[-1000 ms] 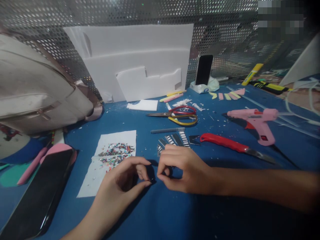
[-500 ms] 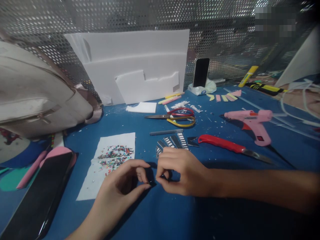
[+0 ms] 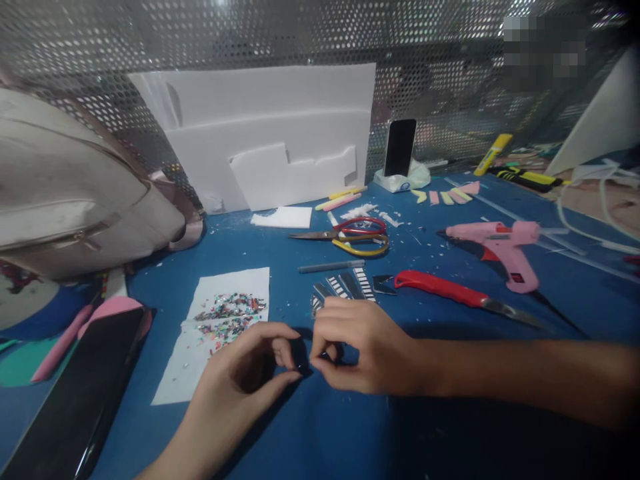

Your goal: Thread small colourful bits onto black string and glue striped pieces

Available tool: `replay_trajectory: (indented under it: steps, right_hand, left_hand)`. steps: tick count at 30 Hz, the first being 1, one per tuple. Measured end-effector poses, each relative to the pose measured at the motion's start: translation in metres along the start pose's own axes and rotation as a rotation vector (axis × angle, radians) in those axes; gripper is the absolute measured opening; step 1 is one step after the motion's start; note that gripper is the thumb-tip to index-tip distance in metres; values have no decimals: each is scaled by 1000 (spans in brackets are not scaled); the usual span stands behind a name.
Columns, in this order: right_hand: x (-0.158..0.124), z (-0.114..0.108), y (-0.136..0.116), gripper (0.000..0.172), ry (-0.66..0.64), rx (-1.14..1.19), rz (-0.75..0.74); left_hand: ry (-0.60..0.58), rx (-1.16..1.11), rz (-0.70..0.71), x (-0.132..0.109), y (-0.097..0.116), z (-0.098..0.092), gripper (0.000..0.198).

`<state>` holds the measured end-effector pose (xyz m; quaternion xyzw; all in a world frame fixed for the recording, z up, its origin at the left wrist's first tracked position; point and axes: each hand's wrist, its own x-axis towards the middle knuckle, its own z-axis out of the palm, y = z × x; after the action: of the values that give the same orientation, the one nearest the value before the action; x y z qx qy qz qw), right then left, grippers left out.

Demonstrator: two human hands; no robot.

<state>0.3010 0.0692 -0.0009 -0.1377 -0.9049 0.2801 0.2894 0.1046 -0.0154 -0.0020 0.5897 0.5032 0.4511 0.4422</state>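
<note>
My left hand (image 3: pixel 250 370) and my right hand (image 3: pixel 363 347) meet over the blue table (image 3: pixel 325 427), each with thumb and fingers pinched on a small dark piece (image 3: pixel 301 353) between them. Its shape is too small and dark to make out. Just behind my right hand lie several dark strips with white stripes (image 3: pixel 345 287). To the left of my left hand lies a white paper sheet (image 3: pixel 200 353) with a heap of coloured glitter bits (image 3: pixel 227 313) on it.
A red-handled knife (image 3: pixel 450 292), a pink glue gun (image 3: pixel 505 250), scissors (image 3: pixel 350 235) and a grey stick (image 3: pixel 333 267) lie behind the hands. White foam boards (image 3: pixel 265 127) lean on the mesh wall. A bag (image 3: pixel 75 193) and a dark phone (image 3: pixel 75 393) are at the left.
Both hands stay pinched together on the small dark piece, with only slight finger shifts. The view has tilted a little.
</note>
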Motion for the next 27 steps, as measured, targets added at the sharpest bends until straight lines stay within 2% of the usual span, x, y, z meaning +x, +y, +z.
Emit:
replay_trajectory:
  steps: [27]
  right_hand:
    - [1,0,1,10,4,22,-5]
  left_hand:
    - [15,0,44,-1,1,1,32]
